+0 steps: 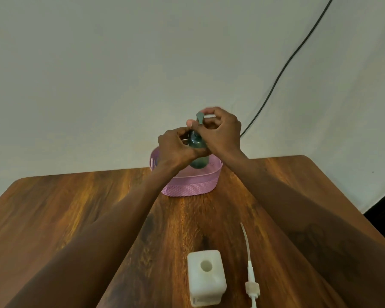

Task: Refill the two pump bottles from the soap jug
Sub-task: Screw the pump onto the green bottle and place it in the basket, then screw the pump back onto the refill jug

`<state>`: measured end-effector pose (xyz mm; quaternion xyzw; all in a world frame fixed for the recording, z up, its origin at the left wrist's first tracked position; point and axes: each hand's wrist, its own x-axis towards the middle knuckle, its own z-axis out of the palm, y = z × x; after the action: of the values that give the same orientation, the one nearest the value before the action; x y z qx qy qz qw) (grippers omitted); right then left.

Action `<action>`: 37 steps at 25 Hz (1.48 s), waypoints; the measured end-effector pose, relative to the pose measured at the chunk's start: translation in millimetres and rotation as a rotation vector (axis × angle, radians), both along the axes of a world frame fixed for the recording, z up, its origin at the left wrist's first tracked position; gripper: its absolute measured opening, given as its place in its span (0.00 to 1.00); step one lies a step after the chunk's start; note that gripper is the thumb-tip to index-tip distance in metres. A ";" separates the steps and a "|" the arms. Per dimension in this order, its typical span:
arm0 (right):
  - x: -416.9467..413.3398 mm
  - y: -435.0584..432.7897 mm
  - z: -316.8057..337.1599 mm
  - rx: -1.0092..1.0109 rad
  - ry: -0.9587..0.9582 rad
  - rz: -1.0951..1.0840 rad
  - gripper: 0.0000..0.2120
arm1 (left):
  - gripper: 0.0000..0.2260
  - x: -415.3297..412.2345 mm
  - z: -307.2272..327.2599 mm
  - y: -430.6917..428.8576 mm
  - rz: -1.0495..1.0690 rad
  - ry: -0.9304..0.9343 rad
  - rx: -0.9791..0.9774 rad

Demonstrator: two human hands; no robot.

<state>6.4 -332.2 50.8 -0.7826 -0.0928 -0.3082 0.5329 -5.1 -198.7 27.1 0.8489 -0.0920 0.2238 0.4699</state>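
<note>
A dark green pump bottle (198,152) is held upright above a pink woven basket (190,183), which stands at the far edge of a wooden table (76,207). The bottle's body is gripped by the left hand (176,147), its fingers closed around it. The bottle's pump head (199,117) is pinched between the thumb and fingers of the right hand (222,132), which is closed on it. Near the front of the table, a white square bottle (206,278) is seen standing with its neck open. Just to its right, apart from it, a white pump with its dip tube (249,263) is laid flat on the wood. A black cable (282,70) is seen running down the pale wall behind
</note>
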 end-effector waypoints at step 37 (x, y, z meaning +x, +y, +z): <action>-56.4 -43.7 -92.3 -0.236 0.149 -0.018 0.27 | 0.40 -44.7 -62.6 22.3 -0.080 0.118 0.278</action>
<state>-50.0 -375.9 -41.5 -0.8614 -0.0816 -0.2407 0.4398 -49.8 -176.4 -35.5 0.9131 -0.1284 0.1398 0.3608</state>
